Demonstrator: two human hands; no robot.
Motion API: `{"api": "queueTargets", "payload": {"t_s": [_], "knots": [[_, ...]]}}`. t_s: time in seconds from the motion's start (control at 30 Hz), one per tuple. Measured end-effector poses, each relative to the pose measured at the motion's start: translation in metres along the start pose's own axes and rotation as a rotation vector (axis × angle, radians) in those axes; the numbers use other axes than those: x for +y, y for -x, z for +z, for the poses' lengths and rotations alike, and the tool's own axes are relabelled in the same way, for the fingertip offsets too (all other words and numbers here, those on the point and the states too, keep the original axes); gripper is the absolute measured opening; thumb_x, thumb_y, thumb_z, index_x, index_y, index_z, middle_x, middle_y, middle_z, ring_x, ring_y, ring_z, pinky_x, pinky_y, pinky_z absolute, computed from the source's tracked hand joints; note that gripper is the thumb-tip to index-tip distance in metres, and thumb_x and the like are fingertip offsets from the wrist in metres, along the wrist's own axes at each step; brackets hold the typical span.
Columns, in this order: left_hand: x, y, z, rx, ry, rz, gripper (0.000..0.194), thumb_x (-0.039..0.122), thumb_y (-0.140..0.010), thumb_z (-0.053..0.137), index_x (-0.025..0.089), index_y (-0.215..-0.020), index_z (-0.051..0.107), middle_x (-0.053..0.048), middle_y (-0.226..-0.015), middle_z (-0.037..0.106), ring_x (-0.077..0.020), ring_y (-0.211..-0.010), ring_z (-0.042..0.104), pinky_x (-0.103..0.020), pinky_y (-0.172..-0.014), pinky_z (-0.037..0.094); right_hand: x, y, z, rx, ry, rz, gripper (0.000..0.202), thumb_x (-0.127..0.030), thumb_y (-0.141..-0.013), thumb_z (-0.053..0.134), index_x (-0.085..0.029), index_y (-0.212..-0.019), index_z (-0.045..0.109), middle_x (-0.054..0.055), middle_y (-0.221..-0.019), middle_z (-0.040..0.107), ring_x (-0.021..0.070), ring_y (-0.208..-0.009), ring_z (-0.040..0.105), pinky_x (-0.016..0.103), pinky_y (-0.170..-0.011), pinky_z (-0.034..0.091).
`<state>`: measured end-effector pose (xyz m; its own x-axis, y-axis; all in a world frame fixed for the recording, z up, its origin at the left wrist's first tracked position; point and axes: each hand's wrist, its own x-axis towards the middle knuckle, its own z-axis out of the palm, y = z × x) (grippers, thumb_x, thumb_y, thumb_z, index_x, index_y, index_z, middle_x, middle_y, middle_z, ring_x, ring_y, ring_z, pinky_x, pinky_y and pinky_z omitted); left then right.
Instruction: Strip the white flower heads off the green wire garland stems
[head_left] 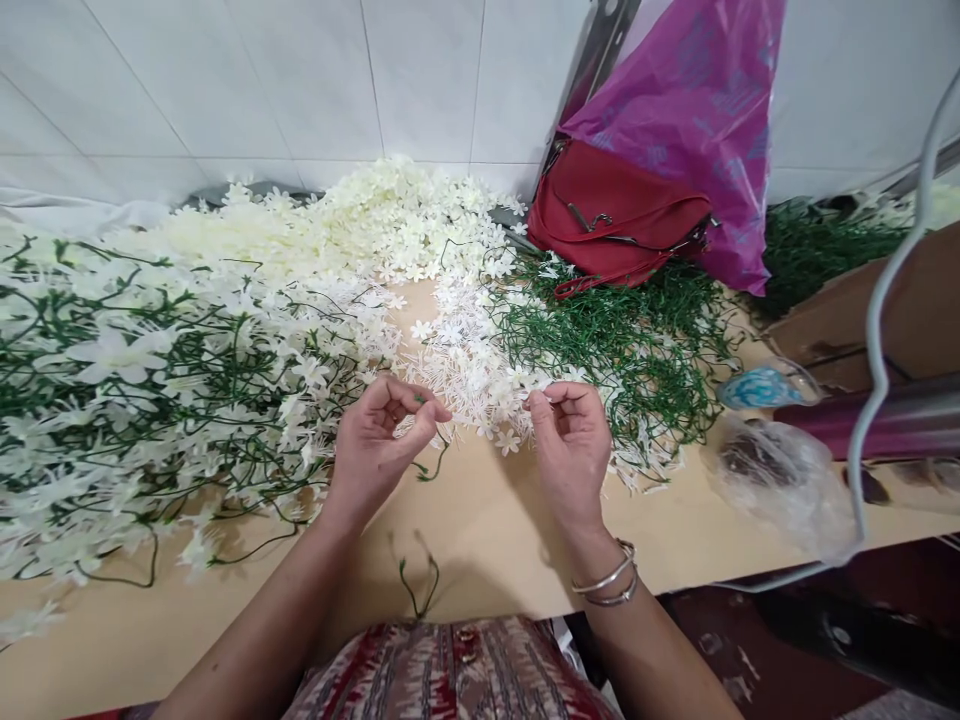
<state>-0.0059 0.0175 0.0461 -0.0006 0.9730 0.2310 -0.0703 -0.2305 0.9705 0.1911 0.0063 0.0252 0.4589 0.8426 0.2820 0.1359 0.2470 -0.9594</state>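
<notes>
My left hand (pixel 386 435) is closed in a pinch around a thin green plastic flower stem (pixel 435 465), whose curled end dangles below the fingers. My right hand (pixel 571 440) is also closed, thumb against fingertips, over the white petals. Whatever lies in that pinch is too small to make out. Between and behind both hands spreads a heap of loose white artificial petals and stamens (pixel 469 375). Another forked green stem (pixel 418 588) rests at the table's front edge, close to my body.
Finished-looking white artificial flowers (pixel 120 370) pile up on the left. Cream blossoms (pixel 405 215) lie along the wall. Loose green stems (pixel 600 325) sit on the right, below a red handbag (pixel 615 210) and a purple plastic bag (pixel 697 110). A white cable (pixel 874 330) crosses the right side, near a clear plastic bag (pixel 787 485).
</notes>
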Motion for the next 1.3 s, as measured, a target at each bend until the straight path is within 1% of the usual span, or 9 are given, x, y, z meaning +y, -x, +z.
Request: {"api": "queueTargets", "payload": {"t_s": [0.13,0.23,0.37,0.47,0.57,0.67,0.87,1.0,1.3], "knots": [[0.000,-0.002,0.000,0.010,0.144,-0.103,0.027,0.026,-0.081,0.088,0.019,-0.098,0.069,-0.001,-0.084,0.078,-0.0180,-0.080,0.080,-0.028,-0.078,0.063,-0.006,0.002,-0.004,-0.156,-0.074,0.009,0.013,-0.030,-0.092,0.075,-0.023,-0.095,0.065,0.000,-0.085,0.065,0.0170,-0.078,0.061,0.031,-0.073,0.049],[0.007,-0.006,-0.007,0.058,0.179,-0.061,0.022,0.026,-0.081,0.089,0.019,-0.095,0.074,-0.001,-0.084,0.080,-0.0146,-0.077,0.078,-0.024,-0.078,0.063,-0.019,0.012,-0.005,-0.601,-0.207,0.074,0.008,-0.027,-0.093,0.076,-0.024,-0.093,0.068,0.000,-0.087,0.070,0.0165,-0.080,0.065,0.032,-0.076,0.052],[0.020,-0.008,-0.016,0.112,0.181,0.020,0.014,0.026,-0.088,0.085,0.022,-0.097,0.075,0.000,-0.087,0.077,-0.0100,-0.078,0.075,-0.019,-0.078,0.059,-0.031,0.048,0.006,-1.272,-0.295,0.335,0.012,-0.032,-0.092,0.077,-0.023,-0.093,0.070,0.000,-0.090,0.073,0.0157,-0.082,0.068,0.032,-0.079,0.055],[0.028,-0.001,-0.018,0.083,0.157,0.008,0.010,0.028,-0.095,0.077,0.023,-0.102,0.071,0.000,-0.095,0.075,-0.0099,-0.080,0.074,-0.020,-0.080,0.059,-0.026,0.075,0.017,-1.410,-0.259,0.475,0.014,-0.033,-0.092,0.076,-0.021,-0.093,0.068,0.000,-0.088,0.072,0.0135,-0.079,0.066,0.028,-0.075,0.054],[0.028,0.011,-0.016,0.002,0.114,-0.042,0.011,0.029,-0.097,0.074,0.022,-0.103,0.068,-0.002,-0.097,0.074,-0.0113,-0.077,0.072,-0.022,-0.075,0.059,-0.015,0.076,0.018,-1.333,-0.135,0.349,0.010,-0.031,-0.093,0.073,-0.022,-0.094,0.069,0.002,-0.091,0.073,0.0155,-0.081,0.066,0.031,-0.077,0.054],[0.018,0.024,-0.013,-0.044,0.066,-0.118,0.015,0.034,-0.096,0.074,0.021,-0.099,0.068,-0.002,-0.088,0.073,-0.0120,-0.070,0.069,-0.023,-0.066,0.056,-0.003,0.047,0.009,-1.068,-0.018,0.158,0.008,-0.028,-0.094,0.071,-0.023,-0.088,0.069,0.004,-0.097,0.071,0.0191,-0.087,0.064,0.034,-0.076,0.053],[-0.016,0.042,0.000,0.007,0.062,-0.280,0.027,0.042,-0.087,0.081,0.018,-0.096,0.071,-0.003,-0.083,0.076,-0.0140,-0.068,0.073,-0.022,-0.059,0.054,0.002,-0.015,-0.003,-0.629,-0.085,0.290,0.024,-0.041,-0.085,0.081,-0.023,-0.085,0.064,-0.005,-0.068,0.060,0.0132,-0.061,0.051,0.026,-0.058,0.040],[-0.023,0.047,0.004,0.014,0.030,-0.305,0.027,0.040,-0.084,0.083,0.018,-0.098,0.076,-0.005,-0.088,0.080,-0.0183,-0.077,0.078,-0.024,-0.064,0.059,-0.008,-0.007,0.002,-0.599,-0.155,0.331,0.028,-0.044,-0.082,0.083,-0.023,-0.092,0.069,-0.001,-0.077,0.069,0.0153,-0.069,0.059,0.028,-0.065,0.046],[-0.026,0.049,0.002,0.021,-0.013,-0.244,0.017,0.033,-0.090,0.079,0.019,-0.098,0.075,-0.002,-0.088,0.077,-0.0147,-0.077,0.076,-0.023,-0.072,0.060,0.002,0.012,0.004,-0.619,-0.092,0.307,0.015,-0.037,-0.086,0.078,-0.023,-0.088,0.074,-0.002,-0.076,0.065,0.0141,-0.069,0.054,0.029,-0.066,0.045]]}}
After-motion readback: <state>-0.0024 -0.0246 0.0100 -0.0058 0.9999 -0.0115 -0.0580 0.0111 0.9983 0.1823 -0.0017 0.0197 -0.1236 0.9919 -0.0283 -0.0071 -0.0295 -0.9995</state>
